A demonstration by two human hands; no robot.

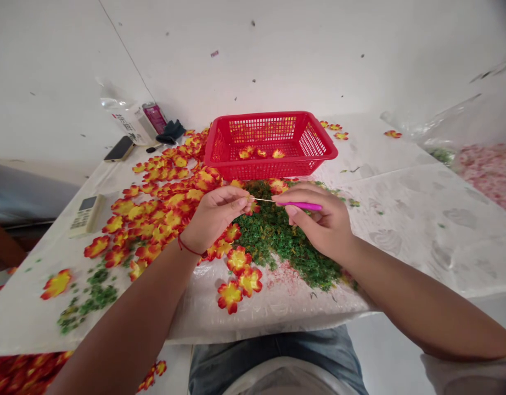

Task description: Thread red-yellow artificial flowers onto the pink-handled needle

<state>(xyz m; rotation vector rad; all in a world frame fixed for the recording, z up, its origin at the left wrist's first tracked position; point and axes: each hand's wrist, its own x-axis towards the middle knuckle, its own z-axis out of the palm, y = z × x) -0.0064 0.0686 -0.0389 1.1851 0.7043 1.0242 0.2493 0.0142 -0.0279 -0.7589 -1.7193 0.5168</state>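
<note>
My right hand (319,219) is closed around a purple-handled tool (300,206), whose thin metal shaft points left. At the shaft's tip my left hand (222,214) is pinched; what lies between its fingertips is too small to name. Below both hands lies a heap of small green sprigs (290,247). Red and yellow flower pieces (166,203) are piled around and beyond my left hand, with a few near the front edge. A red plastic basket (269,164) behind the hands has several flower pieces on its floor.
At the back left are a plastic bottle (133,125), a purple can (155,117), a dark cloth (170,131) and a phone (119,148). A remote control (86,214) lies on the left. Clear bags with pink pieces (489,170) stand at the right.
</note>
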